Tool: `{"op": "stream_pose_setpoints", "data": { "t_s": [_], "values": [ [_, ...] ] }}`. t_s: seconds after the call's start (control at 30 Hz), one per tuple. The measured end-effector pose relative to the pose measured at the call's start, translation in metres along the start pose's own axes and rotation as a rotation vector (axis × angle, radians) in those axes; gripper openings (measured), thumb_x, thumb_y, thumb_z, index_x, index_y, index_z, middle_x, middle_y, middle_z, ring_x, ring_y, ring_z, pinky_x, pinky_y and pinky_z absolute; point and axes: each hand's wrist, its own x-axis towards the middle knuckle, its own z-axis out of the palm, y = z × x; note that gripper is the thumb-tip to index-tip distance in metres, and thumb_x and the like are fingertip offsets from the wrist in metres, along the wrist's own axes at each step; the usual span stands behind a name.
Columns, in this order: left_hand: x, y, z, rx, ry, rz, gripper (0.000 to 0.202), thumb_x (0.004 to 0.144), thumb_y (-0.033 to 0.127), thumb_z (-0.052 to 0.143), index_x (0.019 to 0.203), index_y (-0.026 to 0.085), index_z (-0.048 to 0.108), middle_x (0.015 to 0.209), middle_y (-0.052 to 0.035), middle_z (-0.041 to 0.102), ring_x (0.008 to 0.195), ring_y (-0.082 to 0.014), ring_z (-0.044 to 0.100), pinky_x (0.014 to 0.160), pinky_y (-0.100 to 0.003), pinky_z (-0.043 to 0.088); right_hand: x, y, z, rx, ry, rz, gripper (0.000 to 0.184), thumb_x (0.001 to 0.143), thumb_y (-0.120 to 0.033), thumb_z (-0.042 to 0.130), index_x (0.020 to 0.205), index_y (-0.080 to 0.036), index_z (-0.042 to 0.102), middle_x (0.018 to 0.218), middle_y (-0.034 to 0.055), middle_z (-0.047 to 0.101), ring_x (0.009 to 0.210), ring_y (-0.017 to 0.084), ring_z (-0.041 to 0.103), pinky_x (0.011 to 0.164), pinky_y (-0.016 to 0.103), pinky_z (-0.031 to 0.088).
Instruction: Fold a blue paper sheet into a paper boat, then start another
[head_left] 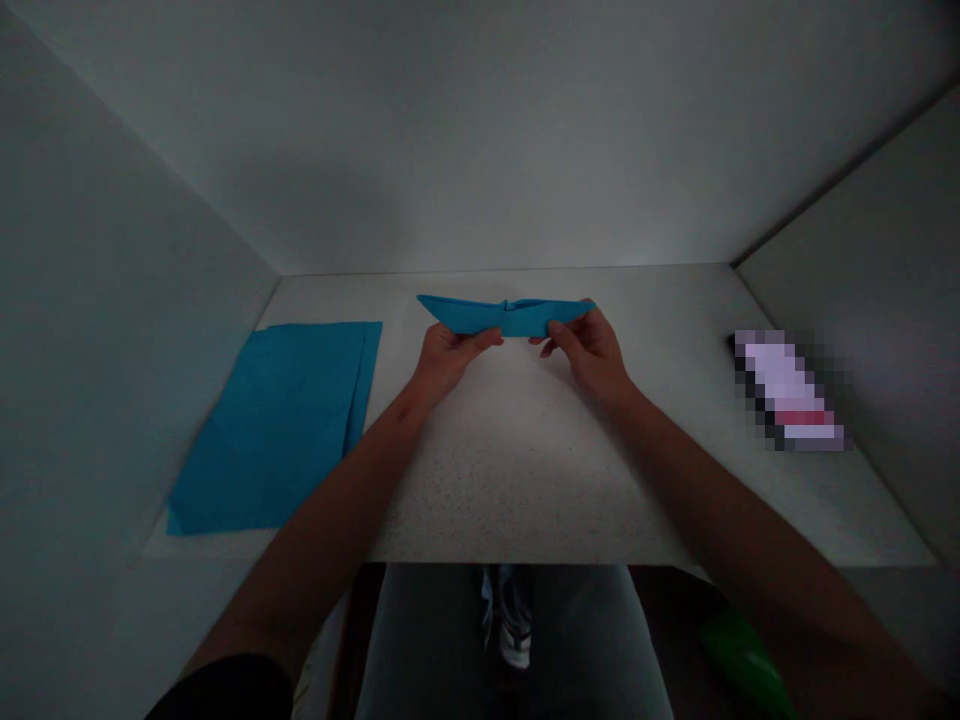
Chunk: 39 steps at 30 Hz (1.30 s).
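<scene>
At the far left of my white, speckled countertop (517,480) lies a flat stack of bright blue paper sheets (274,430), its edges slightly fanned and nothing on it folded up (the dim light could hide any faint creases). Just to its right, my bare left hand (450,362), reaching in from a black sleeve (217,695), pinches the left half of a long, narrow, folded blue paper shape (506,316) between thumb and fingers.

That piece, held over the middle of the countertop towards its far edge, is already folded down to a slim, boat-like form with pointed ends and a small peak at its centre. My right hand (592,352) grips its right end in the same way. The hands are apart, each clamped on its own side, with the central peak and a gap of open air between them.

Below the counter edge, my grey trousers (420,640) and a pale shoe (516,640) show at centre, with a glossy green object (742,660) further right, partly in shadow. At the far right, a pale pink-and-white object (787,390) lies on the countertop beside the grey side wall (877,200), too blurred to identify.
</scene>
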Motion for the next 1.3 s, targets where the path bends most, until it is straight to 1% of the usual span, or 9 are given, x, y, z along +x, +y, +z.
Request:
{"op": "stream_pose_setpoints", "data": {
  "t_s": [0.1, 0.2, 0.33, 0.47, 0.57, 0.73, 0.9, 1.1, 1.3],
  "values": [
    [-0.003, 0.001, 0.0, 0.038, -0.061, -0.024, 0.046, 0.071, 0.061, 0.101, 0.087, 0.021, 0.084, 0.091, -0.0068, 0.085, 0.087, -0.0264, 0.082, 0.089, -0.044, 0.068, -0.002, -0.002, 0.001, -0.056, 0.008, 0.002, 0.052, 0.079, -0.063, 0.097, 0.097, -0.029, 0.063, 0.087, -0.0011, 0.071, 0.077, 0.018, 0.069, 0.064, 0.033, 0.06],
    [-0.004, 0.0, 0.0, 0.057, -0.083, -0.063, 0.05, 0.072, 0.066, 0.099, 0.087, 0.021, 0.084, 0.09, -0.0081, 0.085, 0.086, -0.028, 0.082, 0.085, -0.044, 0.069, -0.002, -0.008, -0.001, -0.15, -0.005, 0.019, 0.049, 0.081, -0.065, 0.095, 0.087, -0.026, 0.066, 0.079, -0.0014, 0.069, 0.07, 0.016, 0.063, 0.064, 0.033, 0.054],
    [0.002, -0.007, -0.003, 0.015, 0.02, -0.062, 0.064, 0.081, 0.083, 0.084, 0.085, 0.019, 0.08, 0.083, -0.0084, 0.082, 0.081, -0.0263, 0.08, 0.083, -0.041, 0.068, -0.001, -0.015, -0.002, -0.15, -0.045, 0.066, 0.055, 0.088, -0.073, 0.086, 0.077, -0.025, 0.062, 0.069, -0.0015, 0.067, 0.063, 0.016, 0.062, 0.063, 0.033, 0.052],
    [0.009, -0.014, -0.009, -0.026, 0.136, -0.04, 0.064, 0.08, 0.083, 0.086, 0.083, 0.02, 0.074, 0.081, -0.005, 0.078, 0.08, -0.0227, 0.077, 0.08, -0.036, 0.067, -0.001, -0.018, -0.002, -0.157, -0.083, 0.121, 0.061, 0.101, -0.082, 0.063, 0.083, -0.024, 0.069, 0.074, 0.0032, 0.075, 0.069, 0.018, 0.069, 0.068, 0.033, 0.057],
    [0.012, -0.017, -0.013, -0.081, 0.221, -0.04, 0.064, 0.083, 0.083, 0.082, 0.089, 0.02, 0.073, 0.085, -0.0052, 0.076, 0.082, -0.0223, 0.075, 0.077, -0.035, 0.066, -0.003, -0.016, -0.004, -0.237, -0.13, 0.116, 0.07, 0.109, -0.081, 0.046, 0.081, -0.023, 0.073, 0.076, 0.0051, 0.077, 0.071, 0.018, 0.071, 0.075, 0.033, 0.059],
    [0.016, -0.018, -0.021, -0.054, 0.339, 0.008, 0.058, 0.092, 0.08, 0.075, 0.093, 0.022, 0.07, 0.085, -0.0036, 0.067, 0.081, -0.0207, 0.069, 0.073, -0.033, 0.06, -0.006, -0.011, -0.011, -0.366, -0.227, 0.075, 0.071, 0.114, -0.075, 0.041, 0.084, -0.022, 0.078, 0.076, 0.0036, 0.075, 0.072, 0.018, 0.07, 0.079, 0.033, 0.056],
    [0.02, -0.016, -0.026, -0.052, 0.406, 0.064, 0.061, 0.088, 0.084, 0.076, 0.092, 0.023, 0.07, 0.084, -0.0029, 0.063, 0.08, -0.0193, 0.064, 0.067, -0.029, 0.053, -0.003, -0.013, -0.012, -0.447, -0.266, -0.005, 0.068, 0.114, -0.072, 0.041, 0.078, -0.022, 0.069, 0.074, 0.0034, 0.068, 0.07, 0.018, 0.064, 0.073, 0.034, 0.053],
    [0.027, -0.021, -0.031, -0.133, 0.405, 0.039, 0.068, 0.089, 0.091, 0.068, 0.093, 0.024, 0.067, 0.085, -0.0039, 0.063, 0.085, -0.0204, 0.067, 0.069, -0.03, 0.053, -0.004, -0.01, -0.012, -0.404, -0.183, -0.078, 0.037, 0.112, -0.057, 0.06, 0.128, -0.025, 0.067, 0.088, 0.002, 0.077, 0.069, 0.016, 0.067, 0.067, 0.031, 0.054],
    [0.028, -0.015, -0.029, -0.163, 0.405, 0.046, 0.063, 0.097, 0.087, 0.06, 0.091, 0.025, 0.068, 0.091, -0.0059, 0.07, 0.089, -0.0208, 0.071, 0.076, -0.031, 0.059, -0.007, -0.011, -0.015, -0.399, -0.298, -0.081, 0.037, 0.111, -0.044, 0.062, 0.14, -0.023, 0.067, 0.086, 0.001, 0.079, 0.063, 0.013, 0.067, 0.061, 0.027, 0.052]
  ]
}}
